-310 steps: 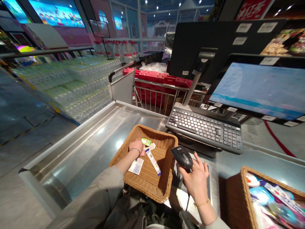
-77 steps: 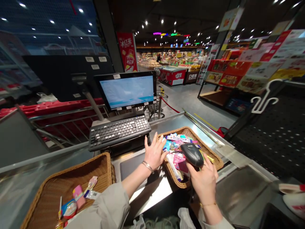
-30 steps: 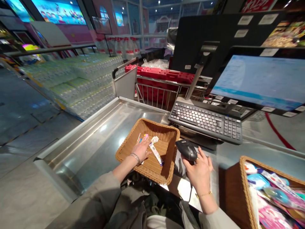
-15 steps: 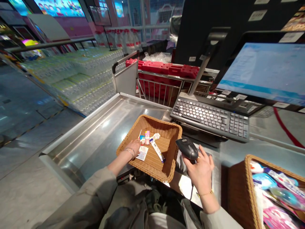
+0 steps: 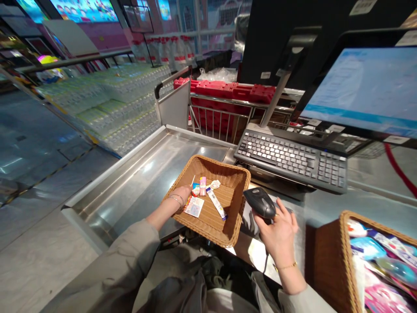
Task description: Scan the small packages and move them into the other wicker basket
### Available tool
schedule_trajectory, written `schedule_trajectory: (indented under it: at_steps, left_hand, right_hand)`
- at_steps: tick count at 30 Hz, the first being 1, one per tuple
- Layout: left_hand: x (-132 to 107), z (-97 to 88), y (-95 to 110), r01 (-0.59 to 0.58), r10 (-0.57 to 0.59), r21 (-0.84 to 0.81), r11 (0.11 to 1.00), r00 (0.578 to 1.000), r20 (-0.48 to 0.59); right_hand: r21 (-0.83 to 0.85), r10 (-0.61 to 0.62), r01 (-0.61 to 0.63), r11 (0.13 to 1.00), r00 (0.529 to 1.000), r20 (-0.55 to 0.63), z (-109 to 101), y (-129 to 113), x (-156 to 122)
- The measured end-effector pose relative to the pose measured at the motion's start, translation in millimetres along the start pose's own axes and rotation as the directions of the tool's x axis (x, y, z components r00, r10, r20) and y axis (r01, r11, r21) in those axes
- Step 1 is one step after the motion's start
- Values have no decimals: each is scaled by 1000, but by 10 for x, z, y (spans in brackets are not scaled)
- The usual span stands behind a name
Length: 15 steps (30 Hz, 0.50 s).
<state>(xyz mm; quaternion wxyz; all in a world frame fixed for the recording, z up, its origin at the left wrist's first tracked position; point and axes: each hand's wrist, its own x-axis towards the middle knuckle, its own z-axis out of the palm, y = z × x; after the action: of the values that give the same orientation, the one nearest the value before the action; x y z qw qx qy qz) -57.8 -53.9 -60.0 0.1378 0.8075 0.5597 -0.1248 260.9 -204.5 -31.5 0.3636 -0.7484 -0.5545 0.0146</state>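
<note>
A brown wicker basket (image 5: 224, 239) stands in front of me, with several small packaged goods on its bottom. My left hand (image 5: 182, 194) reaches over its left side, fingers curled by a small blue-and-red wrapped item (image 5: 196, 189) and a thin white stick (image 5: 193, 180). What the fingertips hold, if anything, is hidden. Beside them lie a pink packet (image 5: 202, 186), a long white-and-blue stick packet (image 5: 216, 203) and a flat printed packet (image 5: 194, 207). My right hand (image 5: 279, 230) grips a black barcode scanner (image 5: 260, 202) to the right of the basket, its head pointing toward it.
A keyboard (image 5: 289, 158) and a monitor (image 5: 365, 91) stand at the back right of the metal counter (image 5: 137, 174). Another wicker basket (image 5: 329, 261), full of packaged goods, sits at the right. Behind are a shopping cart (image 5: 221, 117) and stacked bottles (image 5: 110, 104).
My left hand has drawn back slightly leftward and its fingers have curled in, uncovering more of the flat packet. The right hand still holds the scanner; the view has shifted slightly.
</note>
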Motion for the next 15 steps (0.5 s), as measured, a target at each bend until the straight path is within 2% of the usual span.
schedule_trajectory:
  at_steps: [7, 15]
  left_hand:
    - [150, -30, -67, -87, 86, 52, 995, 996, 17]
    - [206, 143, 23, -288, 282, 55, 956, 955, 91]
  right_hand:
    - [-6, -6, 6, 1000, 1000, 1, -22, 61, -10]
    - [-18, 10, -10, 1000, 1000, 3, -74, 93, -13]
